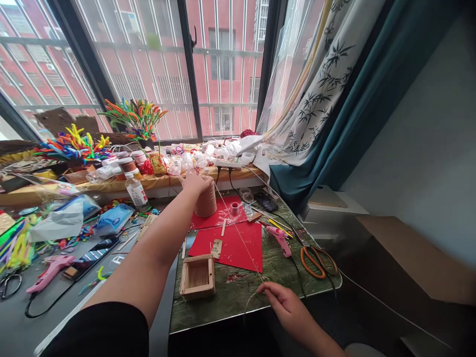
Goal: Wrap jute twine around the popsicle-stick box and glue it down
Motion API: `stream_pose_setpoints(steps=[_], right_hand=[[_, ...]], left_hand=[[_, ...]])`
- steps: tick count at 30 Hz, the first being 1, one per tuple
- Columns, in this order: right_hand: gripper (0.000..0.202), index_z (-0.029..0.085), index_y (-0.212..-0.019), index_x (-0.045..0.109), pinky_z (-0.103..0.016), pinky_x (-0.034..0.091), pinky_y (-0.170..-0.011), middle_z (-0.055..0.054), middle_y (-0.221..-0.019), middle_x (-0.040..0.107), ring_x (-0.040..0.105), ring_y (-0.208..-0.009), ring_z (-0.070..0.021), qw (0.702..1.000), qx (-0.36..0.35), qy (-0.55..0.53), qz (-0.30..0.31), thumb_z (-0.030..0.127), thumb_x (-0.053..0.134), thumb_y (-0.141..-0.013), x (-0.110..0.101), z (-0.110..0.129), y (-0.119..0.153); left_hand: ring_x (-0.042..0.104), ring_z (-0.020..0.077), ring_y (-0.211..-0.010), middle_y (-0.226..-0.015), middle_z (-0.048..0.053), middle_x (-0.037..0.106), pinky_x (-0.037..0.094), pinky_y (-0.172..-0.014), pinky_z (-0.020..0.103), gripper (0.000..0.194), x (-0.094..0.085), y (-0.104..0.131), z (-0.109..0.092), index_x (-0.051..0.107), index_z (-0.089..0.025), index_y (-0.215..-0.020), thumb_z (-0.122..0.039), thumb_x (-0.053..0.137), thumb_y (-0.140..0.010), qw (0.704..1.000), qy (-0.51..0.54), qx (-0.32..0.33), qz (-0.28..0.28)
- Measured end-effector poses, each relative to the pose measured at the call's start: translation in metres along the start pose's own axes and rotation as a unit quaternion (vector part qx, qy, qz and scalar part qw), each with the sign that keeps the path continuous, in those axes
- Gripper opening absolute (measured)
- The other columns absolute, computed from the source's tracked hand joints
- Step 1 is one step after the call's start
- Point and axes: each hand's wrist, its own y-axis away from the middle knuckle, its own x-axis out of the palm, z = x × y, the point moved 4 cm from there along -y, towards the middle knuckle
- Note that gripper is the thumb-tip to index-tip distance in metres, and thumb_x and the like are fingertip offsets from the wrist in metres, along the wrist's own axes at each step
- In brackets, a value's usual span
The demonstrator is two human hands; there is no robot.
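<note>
My left hand (pixel 194 181) reaches far forward and grips the top of a spool of twine (pixel 206 202), which stands upright on the table. From the spool a thin strand of twine (pixel 241 237) runs taut toward me. My right hand (pixel 283 303) pinches that strand between thumb and fingers near the front edge, and its loose end hangs down. Between my arms sits a small square wooden box (pixel 197 277) with an open top and cord around its rim. Red sheets (pixel 238 245) lie beneath the strand, with a wooden stick (pixel 223 227) on them.
On the right lie orange-handled scissors (pixel 313 264) and a pink glue gun (pixel 279 238) with its cable. Another pink glue gun (pixel 52 270) rests on the left table. A clear bottle (pixel 136 192) stands near the cluttered windowsill. Colourful pipe cleaners (pixel 76 145) fill the left back.
</note>
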Motion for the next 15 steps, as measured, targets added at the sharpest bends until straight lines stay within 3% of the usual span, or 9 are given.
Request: stream_pose_setpoints(steps=[2,5,8,10,12,15], right_hand=[[0.045,0.028,-0.112,0.076,-0.04,0.051,-0.095,-0.009,-0.108,0.077,0.07,-0.104,-0.031,0.999,0.014,0.011,0.038,0.056,0.042,-0.104,-0.003,-0.006,0.021],[0.034,0.034,-0.112,0.081,-0.039,0.052,-0.094,-0.007,-0.114,0.079,0.072,-0.108,-0.0306,0.985,0.048,0.056,0.157,0.045,0.051,-0.1,-0.009,-0.015,0.047],[0.028,0.036,-0.106,0.085,-0.034,0.053,-0.081,-0.004,-0.101,0.082,0.076,-0.095,-0.0277,0.951,0.111,0.102,0.269,0.032,0.063,-0.088,-0.027,-0.023,0.06],[0.027,0.035,-0.103,0.085,-0.03,0.049,-0.069,-0.003,-0.089,0.082,0.075,-0.082,-0.0249,0.941,0.115,0.128,0.293,0.031,0.071,-0.081,-0.04,-0.021,0.053],[0.024,0.031,-0.1,0.085,-0.029,0.046,-0.065,-0.003,-0.086,0.08,0.071,-0.076,-0.023,0.952,0.08,0.159,0.249,0.035,0.076,-0.077,-0.049,-0.012,0.028],[0.022,0.023,-0.095,0.081,-0.033,0.048,-0.074,-0.009,-0.091,0.077,0.068,-0.081,-0.0244,0.976,0.008,0.209,0.068,0.04,0.069,-0.087,-0.046,0.01,-0.03]], left_hand=[[0.006,0.0431,-0.161,-0.174,0.014,0.025,0.01,-0.121,0.072,0.09,-0.001,-0.001,0.0,0.049,-0.023,-0.157,-0.078,0.023,-0.09,1.0,0.0,-0.023,-0.02],[0.006,0.0412,-0.162,-0.174,0.012,0.025,0.013,-0.122,0.069,0.09,-0.001,-0.003,-0.003,0.052,-0.025,-0.155,-0.081,0.026,-0.089,0.999,0.001,-0.034,-0.038],[0.007,0.0433,-0.161,-0.173,0.01,0.028,0.014,-0.121,0.071,0.088,0.0,-0.003,-0.007,0.055,-0.027,-0.153,-0.082,0.031,-0.088,0.999,0.002,-0.024,-0.044],[0.008,0.0457,-0.16,-0.172,0.011,0.032,0.013,-0.12,0.073,0.087,0.003,0.0,-0.009,0.057,-0.027,-0.151,-0.082,0.036,-0.087,0.999,-0.001,-0.013,-0.047],[0.011,0.0467,-0.158,-0.169,0.013,0.037,0.011,-0.12,0.073,0.086,0.006,0.005,-0.009,0.059,-0.025,-0.149,-0.082,0.041,-0.086,0.999,-0.006,-0.003,-0.051],[0.029,0.0443,-0.151,-0.161,0.016,0.048,0.015,-0.121,0.07,0.081,0.012,0.012,-0.005,0.063,-0.023,-0.144,-0.078,0.043,-0.088,0.999,-0.01,0.009,-0.05]])
